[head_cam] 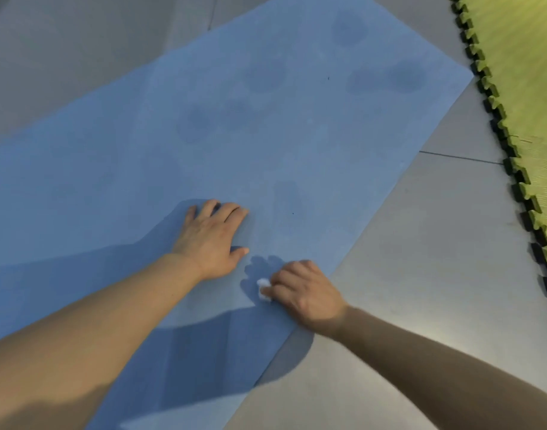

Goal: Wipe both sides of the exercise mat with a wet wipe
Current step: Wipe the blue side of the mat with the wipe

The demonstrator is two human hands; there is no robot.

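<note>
Right hand (303,293), fingers curled, pinches a small wadded wet wipe (264,289) against the blue exercise mat (266,135) near its right edge; left hand (211,238) lies flat with fingers spread, pressing the mat onto the tiled floor (421,274). Darker damp-looking patches mark the mat's far half. Likely hazards: the bunched wipe covers little area, so strips may be missed, and strokes toward the edge could ruck the mat if the bracing pressure lifts. Green interlocking foam tiles (526,88) lie well apart.

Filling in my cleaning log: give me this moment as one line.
left hand: flat on blue mat | right hand: grips wet wipe on mat near its edge | dark patches on mat farther away
</note>
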